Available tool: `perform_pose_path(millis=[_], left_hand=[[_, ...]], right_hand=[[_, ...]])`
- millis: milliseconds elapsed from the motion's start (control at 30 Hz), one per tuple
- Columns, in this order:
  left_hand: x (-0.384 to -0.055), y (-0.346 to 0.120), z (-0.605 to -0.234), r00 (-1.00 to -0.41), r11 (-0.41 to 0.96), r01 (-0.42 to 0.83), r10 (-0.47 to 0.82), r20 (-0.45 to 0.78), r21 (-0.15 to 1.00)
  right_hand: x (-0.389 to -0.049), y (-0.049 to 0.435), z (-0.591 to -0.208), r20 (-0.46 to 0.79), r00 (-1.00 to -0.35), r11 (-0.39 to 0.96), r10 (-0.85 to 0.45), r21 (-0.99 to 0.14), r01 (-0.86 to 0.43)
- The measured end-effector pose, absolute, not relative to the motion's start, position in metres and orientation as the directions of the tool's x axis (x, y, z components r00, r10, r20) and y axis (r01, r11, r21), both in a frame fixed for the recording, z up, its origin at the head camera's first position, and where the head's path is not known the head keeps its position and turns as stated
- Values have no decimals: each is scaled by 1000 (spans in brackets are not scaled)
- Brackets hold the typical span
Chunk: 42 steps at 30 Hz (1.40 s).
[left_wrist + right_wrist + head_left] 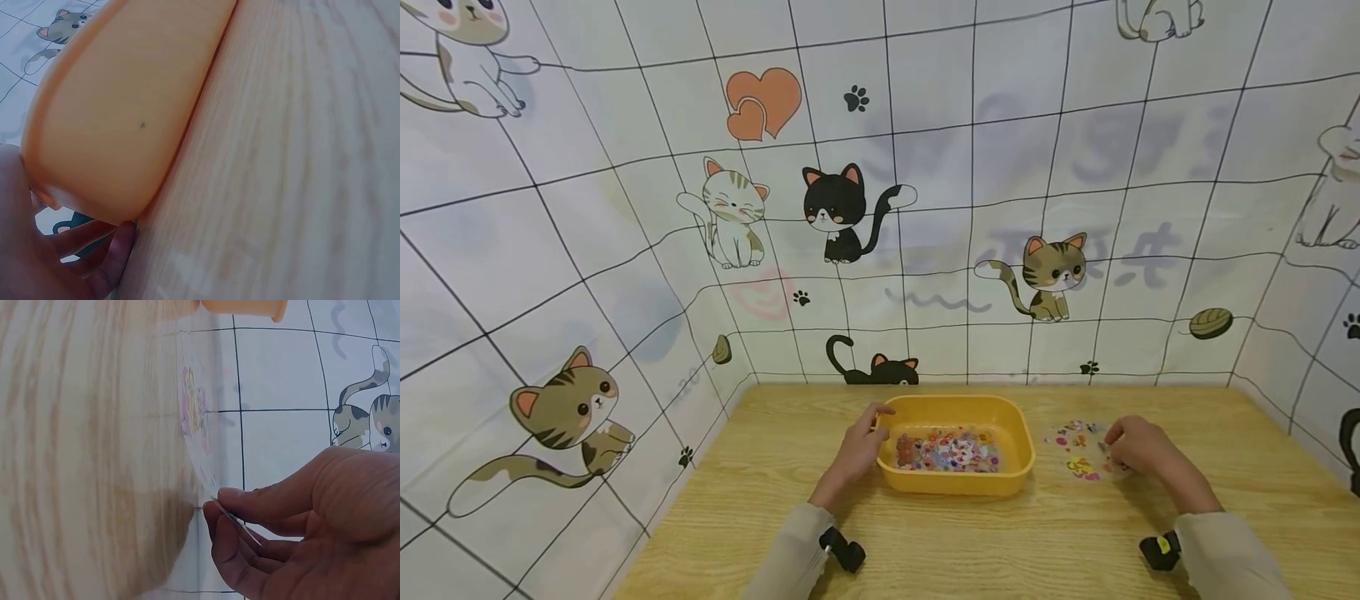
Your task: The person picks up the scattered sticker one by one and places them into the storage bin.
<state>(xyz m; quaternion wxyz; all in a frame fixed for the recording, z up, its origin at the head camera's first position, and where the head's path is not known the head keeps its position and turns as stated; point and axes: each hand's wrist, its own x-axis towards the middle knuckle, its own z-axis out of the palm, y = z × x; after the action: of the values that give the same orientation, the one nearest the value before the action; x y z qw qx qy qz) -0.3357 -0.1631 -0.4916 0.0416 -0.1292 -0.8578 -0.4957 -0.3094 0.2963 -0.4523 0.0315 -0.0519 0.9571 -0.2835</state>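
A yellow plastic basin (955, 485) stands on the table, with colourful cartoon stickers (955, 450) lying on its bottom. My left hand (859, 446) holds the basin's left end, fingers at the rim; in the left wrist view the thumb (120, 250) sits low against the outer wall (119, 112). To the right of the basin is a thin transparent sticker sheet (1081, 467) with small coloured pictures. My right hand (1142, 446) pinches its right edge between thumb and fingers. In the right wrist view the sheet (194, 406) bends up from the table toward the fingertips (228, 495).
The wooden table (970, 550) meets walls covered in grid-and-cat sheeting (940, 183) at the back and sides. A black wrist camera (844, 550) is on the left wrist, another device (1161, 552) on the right.
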Motion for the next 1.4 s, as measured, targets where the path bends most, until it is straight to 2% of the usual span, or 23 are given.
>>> perform_pose_path(millis=[467,767,1000,1400], left_hand=[[-336,-162,-491,-963,462,263,178,202,847],[-335,-162,-492,-964,478,260,173,201,839],[-334,-161,-491,-962,477,270,175,211,836],[-334,-161,-490,-960,478,276,179,215,834]], right_hand=[[-310,298,-451,-67,-996,784,-50,-621,3],[-308,297,-456,-10,-997,780,-74,-624,-52],[-308,296,-448,-10,-999,775,-48,-632,-30],[-306,293,-432,0,-1000,697,-20,-717,-14]])
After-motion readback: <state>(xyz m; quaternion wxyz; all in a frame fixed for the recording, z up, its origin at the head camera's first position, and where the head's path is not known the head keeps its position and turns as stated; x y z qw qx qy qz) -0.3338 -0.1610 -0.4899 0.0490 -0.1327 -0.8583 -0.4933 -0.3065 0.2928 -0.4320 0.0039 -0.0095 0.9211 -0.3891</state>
